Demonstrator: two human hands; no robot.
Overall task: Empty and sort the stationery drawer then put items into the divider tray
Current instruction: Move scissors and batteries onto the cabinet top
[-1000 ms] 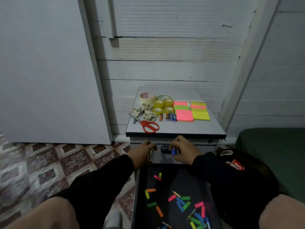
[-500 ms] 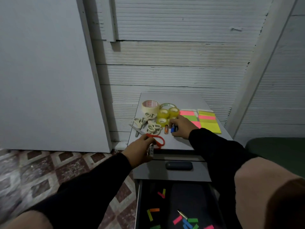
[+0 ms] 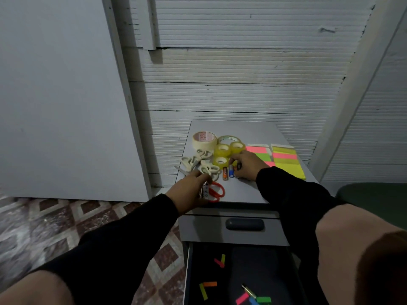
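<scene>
Your open drawer (image 3: 240,276) fills the lower centre of the frame, dark inside, with coloured paper tabs (image 3: 210,284) and a small brass-tipped piece (image 3: 248,291) scattered on its floor; above it, in mid-frame, the grey cabinet top (image 3: 242,190) carries the sorted things. Your right hand (image 3: 246,165) rests there with fingers curled down onto a battery (image 3: 239,166), beside two more batteries (image 3: 228,172); your left hand (image 3: 189,190), at the top's lower left edge, grips a few small batteries (image 3: 205,191) in curled fingers, just over the red-handled scissors (image 3: 217,192). Behind lie white scissors (image 3: 198,161), a masking tape roll (image 3: 203,139), clear tape rolls (image 3: 228,149) and neon sticky notes (image 3: 284,160) at the right.
</scene>
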